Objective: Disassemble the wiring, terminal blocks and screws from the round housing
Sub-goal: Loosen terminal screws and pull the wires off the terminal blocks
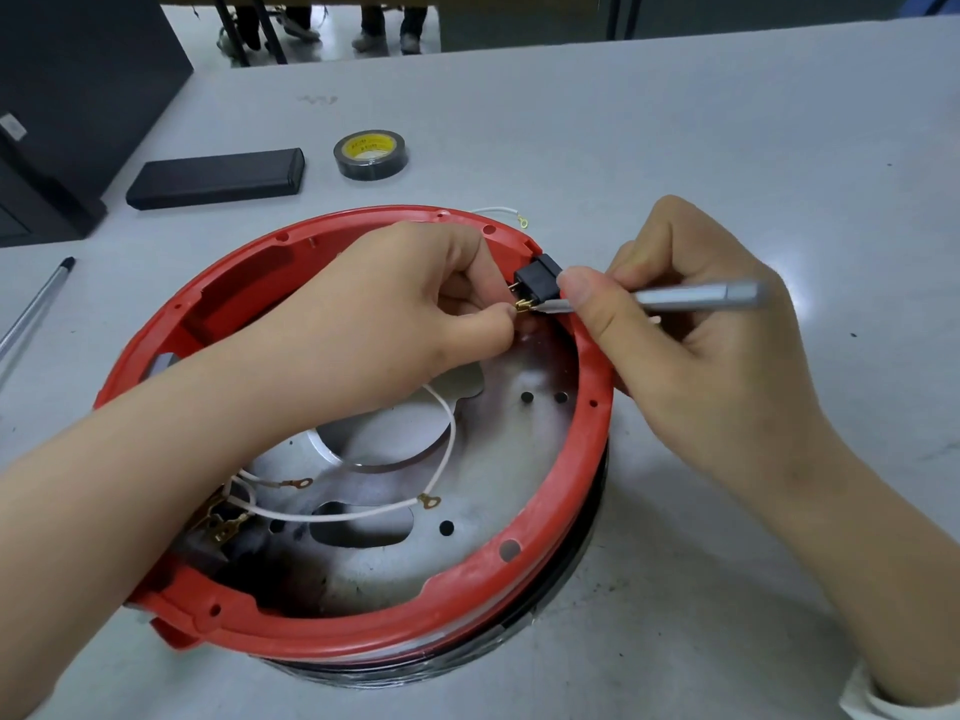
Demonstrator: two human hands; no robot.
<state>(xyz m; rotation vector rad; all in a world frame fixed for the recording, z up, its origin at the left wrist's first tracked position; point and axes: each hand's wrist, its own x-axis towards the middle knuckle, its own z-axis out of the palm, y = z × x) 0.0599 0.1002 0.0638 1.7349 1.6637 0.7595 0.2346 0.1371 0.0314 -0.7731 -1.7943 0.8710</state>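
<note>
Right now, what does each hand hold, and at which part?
Right hand: the silver tool, around its handle. Left hand: pinches the brass terminal at the black connector.

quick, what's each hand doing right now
Left hand: pinching a brass terminal at the black connector block.
Right hand: gripping a silver screwdriver.

You've got one round red housing [587, 387], one black terminal block [537, 277] at its rim, and two hands in play: left hand [415, 298], right hand [691, 324]. Wires: three white leads with ring lugs, one outside the rim [498, 210], two inside [270, 481] [363, 514]. On the table [675, 122]: one tape roll [370, 154], one black case [218, 178], two silver tools, one held [696, 295], one lying left [31, 309].
</note>
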